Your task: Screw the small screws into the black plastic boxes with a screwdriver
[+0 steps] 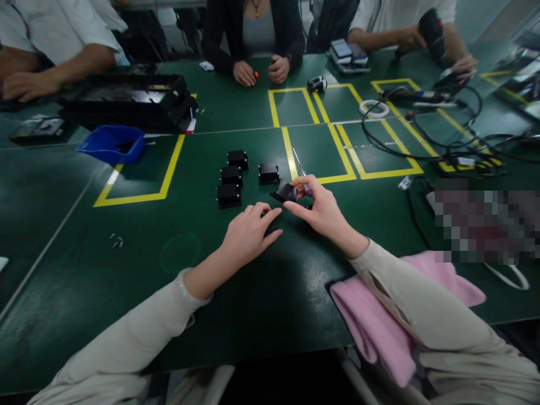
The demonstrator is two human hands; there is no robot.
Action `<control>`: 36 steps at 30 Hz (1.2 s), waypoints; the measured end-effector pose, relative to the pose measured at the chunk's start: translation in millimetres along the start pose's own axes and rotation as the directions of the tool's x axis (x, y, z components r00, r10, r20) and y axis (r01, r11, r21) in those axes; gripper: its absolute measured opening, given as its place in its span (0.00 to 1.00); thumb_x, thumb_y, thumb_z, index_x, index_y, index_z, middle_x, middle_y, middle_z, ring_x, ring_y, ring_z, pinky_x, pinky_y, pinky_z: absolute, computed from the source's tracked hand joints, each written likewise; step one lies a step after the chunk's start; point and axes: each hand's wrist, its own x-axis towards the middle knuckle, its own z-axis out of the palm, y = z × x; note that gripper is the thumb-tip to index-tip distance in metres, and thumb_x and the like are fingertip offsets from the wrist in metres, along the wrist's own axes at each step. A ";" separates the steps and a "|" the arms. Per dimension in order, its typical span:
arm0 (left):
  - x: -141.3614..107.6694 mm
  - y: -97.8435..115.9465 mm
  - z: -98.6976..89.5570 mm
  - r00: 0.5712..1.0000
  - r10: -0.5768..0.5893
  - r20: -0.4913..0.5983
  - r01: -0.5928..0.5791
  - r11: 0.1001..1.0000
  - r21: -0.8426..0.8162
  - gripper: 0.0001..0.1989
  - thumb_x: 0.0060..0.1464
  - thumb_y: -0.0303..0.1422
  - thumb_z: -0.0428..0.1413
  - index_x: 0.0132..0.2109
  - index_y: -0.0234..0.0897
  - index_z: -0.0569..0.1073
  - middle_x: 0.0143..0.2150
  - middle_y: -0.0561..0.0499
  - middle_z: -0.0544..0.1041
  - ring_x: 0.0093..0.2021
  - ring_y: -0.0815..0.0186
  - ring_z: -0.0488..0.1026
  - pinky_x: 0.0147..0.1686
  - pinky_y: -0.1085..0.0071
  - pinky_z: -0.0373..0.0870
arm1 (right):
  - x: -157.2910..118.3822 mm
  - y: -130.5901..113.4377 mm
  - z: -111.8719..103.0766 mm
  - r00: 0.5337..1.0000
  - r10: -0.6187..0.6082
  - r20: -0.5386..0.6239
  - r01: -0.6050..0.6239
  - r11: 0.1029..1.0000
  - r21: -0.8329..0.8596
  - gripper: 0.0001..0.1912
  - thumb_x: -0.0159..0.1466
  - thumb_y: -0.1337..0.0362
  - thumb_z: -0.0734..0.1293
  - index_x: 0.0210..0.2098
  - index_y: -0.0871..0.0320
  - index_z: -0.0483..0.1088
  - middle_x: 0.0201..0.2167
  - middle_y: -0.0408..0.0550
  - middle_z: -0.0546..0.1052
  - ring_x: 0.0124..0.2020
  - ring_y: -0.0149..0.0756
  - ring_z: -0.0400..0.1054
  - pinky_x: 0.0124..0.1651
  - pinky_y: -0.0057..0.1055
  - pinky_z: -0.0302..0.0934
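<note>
My right hand (318,205) pinches a small black plastic part (287,192) between thumb and fingers, tilted above the table. A screwdriver (299,161) with a thin metal shaft points away from me beside those fingers; its handle is partly hidden, and I cannot tell whether the hand touches it. My left hand (248,232) curls around a dark piece (270,224), mostly covered by the fingers, low over the green table (270,292). Just beyond stand several black box-shaped units with shiny screws: one black unit (269,172) alone, others in a column (229,194) to its left.
Loose screws (117,242) lie at left, below a blue bin (113,144) and a long black tray (126,101). Black cables (442,146) and a white tape roll (374,109) are at right. A pink cloth (375,315) lies under my right sleeve. Three people sit opposite.
</note>
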 end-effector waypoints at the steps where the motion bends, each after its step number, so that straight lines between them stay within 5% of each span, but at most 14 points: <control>1: -4.2 -5.3 -0.4 1.000 0.016 -0.015 -0.017 0.997 -0.075 0.25 0.70 0.41 0.56 0.69 0.40 0.68 0.61 0.40 0.74 0.57 0.50 0.74 0.52 0.54 0.78 | 0.0 -0.5 -0.1 1.000 0.003 0.006 -0.003 1.000 -0.008 0.19 0.66 0.53 0.72 0.49 0.54 0.67 0.43 0.49 0.78 0.41 0.39 0.75 0.49 0.39 0.71; 4: -16.6 -18.4 -0.6 0.995 -0.047 -0.087 0.024 0.968 -0.249 0.35 0.63 0.41 0.63 0.73 0.43 0.62 0.67 0.40 0.69 0.66 0.47 0.69 0.60 0.49 0.75 | 0.1 -1.3 -0.1 1.000 0.014 0.005 -0.014 1.000 -0.011 0.18 0.66 0.53 0.72 0.49 0.54 0.67 0.42 0.49 0.78 0.41 0.40 0.75 0.49 0.40 0.71; 9: -23.9 -22.4 6.1 0.960 -0.242 -0.138 0.201 0.945 -0.257 0.45 0.56 0.47 0.69 0.73 0.35 0.61 0.59 0.37 0.72 0.59 0.44 0.73 0.56 0.47 0.75 | -0.6 -0.2 0.9 1.000 0.031 -0.004 -0.031 0.999 0.013 0.19 0.64 0.53 0.73 0.48 0.54 0.68 0.40 0.48 0.78 0.40 0.39 0.75 0.48 0.40 0.71; 12: -23.5 -19.5 7.8 0.971 -0.172 -0.164 0.129 0.962 -0.240 0.41 0.60 0.40 0.66 0.73 0.32 0.60 0.54 0.39 0.76 0.53 0.48 0.75 0.53 0.51 0.75 | -0.8 0.2 1.0 0.999 0.032 -0.021 -0.031 0.999 0.037 0.19 0.64 0.53 0.73 0.48 0.55 0.68 0.40 0.48 0.78 0.39 0.39 0.74 0.47 0.40 0.72; 18: -27.9 -18.8 1.9 0.945 -0.013 -0.327 -0.034 0.990 -0.139 0.37 0.64 0.34 0.61 0.75 0.36 0.56 0.59 0.38 0.77 0.59 0.47 0.75 0.59 0.51 0.71 | -0.1 -0.8 -0.9 0.998 0.018 -0.061 -0.017 0.999 0.027 0.19 0.64 0.53 0.73 0.49 0.54 0.67 0.41 0.47 0.77 0.39 0.38 0.74 0.47 0.39 0.72; 23: -28.6 -18.8 1.1 0.964 -0.028 -0.266 -0.013 0.988 -0.151 0.38 0.64 0.37 0.61 0.75 0.37 0.56 0.59 0.38 0.77 0.58 0.47 0.76 0.57 0.51 0.71 | -0.6 -0.2 -1.4 0.997 0.013 -0.074 -0.010 0.999 0.035 0.20 0.64 0.52 0.74 0.49 0.54 0.68 0.41 0.47 0.77 0.39 0.37 0.74 0.47 0.38 0.72; 28: -37.8 -19.7 -1.4 0.998 -0.017 -0.053 0.007 0.983 -0.184 0.32 0.67 0.41 0.60 0.72 0.38 0.63 0.60 0.39 0.77 0.57 0.48 0.76 0.54 0.52 0.74 | -1.3 -1.9 -2.0 0.999 0.016 -0.047 -0.015 1.000 0.023 0.19 0.64 0.53 0.74 0.49 0.53 0.68 0.40 0.46 0.77 0.39 0.37 0.74 0.48 0.39 0.73; 36: -127.5 -54.8 -15.5 0.978 -0.208 -0.018 0.202 0.963 -0.178 0.30 0.69 0.48 0.56 0.71 0.43 0.65 0.62 0.39 0.76 0.59 0.47 0.75 0.57 0.49 0.74 | -2.8 -4.4 -0.6 0.999 0.030 -0.028 -0.029 0.998 0.059 0.20 0.63 0.53 0.75 0.49 0.54 0.69 0.38 0.46 0.77 0.37 0.36 0.74 0.44 0.37 0.74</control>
